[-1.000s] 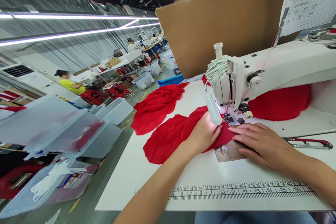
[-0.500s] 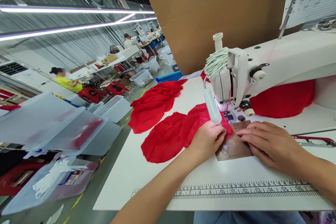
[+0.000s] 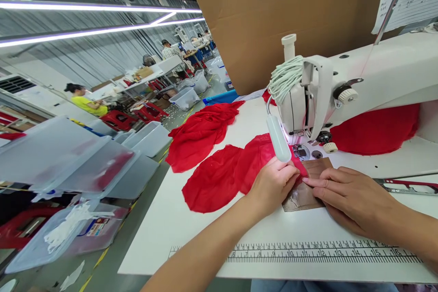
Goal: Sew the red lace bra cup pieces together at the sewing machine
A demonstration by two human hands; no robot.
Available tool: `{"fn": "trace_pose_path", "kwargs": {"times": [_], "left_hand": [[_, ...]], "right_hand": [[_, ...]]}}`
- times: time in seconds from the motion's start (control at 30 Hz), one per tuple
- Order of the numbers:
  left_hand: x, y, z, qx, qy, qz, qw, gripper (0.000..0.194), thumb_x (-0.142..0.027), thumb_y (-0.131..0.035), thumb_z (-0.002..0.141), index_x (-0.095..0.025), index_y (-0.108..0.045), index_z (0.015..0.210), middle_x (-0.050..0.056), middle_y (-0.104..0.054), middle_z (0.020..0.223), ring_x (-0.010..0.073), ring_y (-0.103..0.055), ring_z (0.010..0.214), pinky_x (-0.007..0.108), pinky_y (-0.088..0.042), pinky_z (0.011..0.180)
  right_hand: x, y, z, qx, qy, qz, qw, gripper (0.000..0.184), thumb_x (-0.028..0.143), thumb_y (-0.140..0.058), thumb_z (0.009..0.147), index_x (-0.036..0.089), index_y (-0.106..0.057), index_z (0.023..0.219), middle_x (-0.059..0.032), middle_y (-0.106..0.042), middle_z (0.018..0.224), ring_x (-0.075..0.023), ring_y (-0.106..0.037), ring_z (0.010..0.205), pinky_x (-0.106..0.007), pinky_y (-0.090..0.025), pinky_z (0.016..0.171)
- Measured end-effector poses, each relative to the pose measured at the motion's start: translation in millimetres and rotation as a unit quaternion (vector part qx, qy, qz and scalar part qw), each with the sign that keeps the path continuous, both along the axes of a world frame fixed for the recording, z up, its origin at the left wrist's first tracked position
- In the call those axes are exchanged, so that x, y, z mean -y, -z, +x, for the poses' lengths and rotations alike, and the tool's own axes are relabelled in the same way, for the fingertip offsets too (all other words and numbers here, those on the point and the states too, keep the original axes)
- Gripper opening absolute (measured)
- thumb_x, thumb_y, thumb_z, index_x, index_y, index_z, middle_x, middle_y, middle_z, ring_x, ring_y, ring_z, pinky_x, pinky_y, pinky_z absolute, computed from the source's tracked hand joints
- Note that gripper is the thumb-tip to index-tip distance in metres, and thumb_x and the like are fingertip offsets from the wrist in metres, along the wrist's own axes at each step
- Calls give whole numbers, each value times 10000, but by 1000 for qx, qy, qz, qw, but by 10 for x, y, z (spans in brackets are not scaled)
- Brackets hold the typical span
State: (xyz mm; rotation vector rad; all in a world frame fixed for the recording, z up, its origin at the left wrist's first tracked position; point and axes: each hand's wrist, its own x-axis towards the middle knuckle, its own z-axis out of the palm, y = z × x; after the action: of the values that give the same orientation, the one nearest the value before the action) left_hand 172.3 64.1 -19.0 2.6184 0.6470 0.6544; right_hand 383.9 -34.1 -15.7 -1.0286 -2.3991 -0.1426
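Near the presser foot (image 3: pixel 301 151) of the white sewing machine (image 3: pixel 383 66), my left hand (image 3: pixel 275 185) pinches the edge of a piece of red fabric (image 3: pixel 255 159). The fabric runs from under the machine head out to the left across the table. My right hand (image 3: pixel 352 196) lies with fingers stretched out, partly on a brown plate (image 3: pixel 303 198) set in the tabletop. Its fingertips touch the fabric's narrow end beside my left fingers. A pale lamp-like wand (image 3: pixel 278 139) hangs just above my left hand and hides some of the fabric.
More red fabric (image 3: pixel 205 134) lies at the table's back left, and another red piece (image 3: pixel 376 130) under the machine arm. Red-handled snips (image 3: pixel 407 186) are right of my hand. A printed ruler (image 3: pixel 308 253) runs along the front. Plastic bins (image 3: pixel 99 164) stand left; a cardboard sheet (image 3: pixel 290 18) rises behind.
The view has shifted slightly. My right fingertips have moved a little left, closer to my left hand at the fabric's end. My left hand keeps its pinch.
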Motion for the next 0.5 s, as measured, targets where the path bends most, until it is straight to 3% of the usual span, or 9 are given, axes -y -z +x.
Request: {"fn": "trace_pose_path", "kwargs": {"times": [0.2,0.3,0.5], "left_hand": [[77,-67,-47,-89,19,-3,996,224,-165,-454,1044,-186,-667,1111,70,-662,1053,189,-606,948,296,-532,773],[114,-158,-54,-94,2,-75,993,182,-246,-467,1058,-218,-635,1122,35,-659,1038,175,-608,953,270,-512,744],[176,-339,17,-87,-92,-242,962,213,-377,-498,1048,-231,-599,929,-15,-619,899,141,-615,823,251,-494,701]], "right_hand": [[19,89,21,-10,9,-9,1000,288,68,-455,903,177,-685,1038,-105,-752,1130,-246,-619,961,-412,-517,778],[25,129,34,-9,6,-15,1000,280,63,-459,904,173,-676,1042,-102,-751,1150,-247,-618,983,-413,-501,794],[41,159,36,-8,18,-24,1000,323,101,-460,908,191,-703,1100,-91,-759,1111,-241,-619,948,-422,-488,793]]}}
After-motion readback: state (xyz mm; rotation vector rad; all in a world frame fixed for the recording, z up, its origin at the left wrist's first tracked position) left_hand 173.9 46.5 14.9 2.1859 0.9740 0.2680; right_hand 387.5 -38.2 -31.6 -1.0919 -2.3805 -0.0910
